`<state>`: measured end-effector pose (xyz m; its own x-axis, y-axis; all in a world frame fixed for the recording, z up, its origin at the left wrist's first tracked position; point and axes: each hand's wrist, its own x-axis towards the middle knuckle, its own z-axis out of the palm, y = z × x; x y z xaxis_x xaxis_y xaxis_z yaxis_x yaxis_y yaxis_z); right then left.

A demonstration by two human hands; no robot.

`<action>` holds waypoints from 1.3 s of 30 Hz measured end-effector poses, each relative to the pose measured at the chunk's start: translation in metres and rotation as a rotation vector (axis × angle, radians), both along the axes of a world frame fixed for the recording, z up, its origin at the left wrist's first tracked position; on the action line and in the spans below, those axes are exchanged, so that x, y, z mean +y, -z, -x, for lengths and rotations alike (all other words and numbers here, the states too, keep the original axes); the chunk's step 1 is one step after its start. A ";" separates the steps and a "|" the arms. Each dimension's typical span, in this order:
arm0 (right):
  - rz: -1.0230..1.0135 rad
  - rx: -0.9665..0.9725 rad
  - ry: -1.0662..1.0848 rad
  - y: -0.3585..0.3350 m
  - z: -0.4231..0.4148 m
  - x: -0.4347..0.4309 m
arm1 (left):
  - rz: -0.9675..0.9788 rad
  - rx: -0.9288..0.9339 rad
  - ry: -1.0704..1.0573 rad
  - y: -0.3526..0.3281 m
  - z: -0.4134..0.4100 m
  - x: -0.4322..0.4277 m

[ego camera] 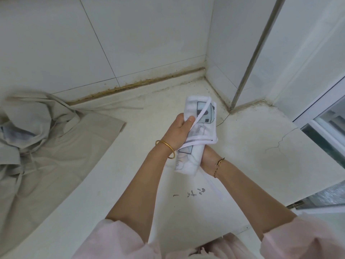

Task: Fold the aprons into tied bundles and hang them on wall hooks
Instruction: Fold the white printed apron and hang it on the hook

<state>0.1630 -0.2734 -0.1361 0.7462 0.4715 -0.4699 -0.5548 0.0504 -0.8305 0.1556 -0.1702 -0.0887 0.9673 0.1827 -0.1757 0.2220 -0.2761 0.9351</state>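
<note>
Pink sleeves [119, 240]; rolled, strap-wrapped white apron [204, 118]

White tiled walls [140, 34] meet the white tabletop [242, 161] along a grimy brown seam [149, 80]. Dark scraps [194, 193] lie near the front, hairline cracks [278, 143] to the right, beside a window frame [321, 109].

Nothing here can be read as words or numbers. The rolled white apron [203, 126] carries a printed drawing in grey-blue, with a faint line of script below it, too blurred to make out.
</note>
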 end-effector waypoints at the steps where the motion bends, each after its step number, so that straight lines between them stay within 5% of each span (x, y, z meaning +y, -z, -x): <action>1: 0.035 -0.040 0.009 -0.002 -0.002 0.002 | -0.056 0.023 -0.006 0.002 0.000 0.000; 5: 0.054 -0.074 0.035 -0.008 -0.007 0.002 | -0.300 0.084 -0.063 0.012 -0.003 0.002; 8: 0.397 -0.265 -0.055 0.002 -0.006 -0.002 | -0.581 0.089 -0.073 0.015 -0.003 0.001; 12: 0.589 -0.474 -0.085 0.009 -0.008 0.003 | -0.842 0.128 -0.125 0.011 -0.003 0.000; 15: 0.809 -0.568 -0.235 0.009 -0.010 0.005 | -0.788 0.158 -0.138 0.009 -0.005 0.000; 22: 0.915 -0.404 -0.022 0.008 -0.017 -0.003 | -0.318 0.232 -0.007 -0.002 -0.001 -0.007; 27: 0.836 -0.516 0.034 0.005 -0.018 -0.008 | -0.436 0.250 0.164 0.002 -0.002 -0.008; 34: 0.755 -0.644 -0.319 -0.030 -0.030 -0.039 | -0.600 0.321 0.273 -0.006 -0.005 0.008; 39: 0.638 -0.672 -0.358 -0.073 -0.045 -0.055 | -0.596 0.357 0.510 -0.015 0.001 0.010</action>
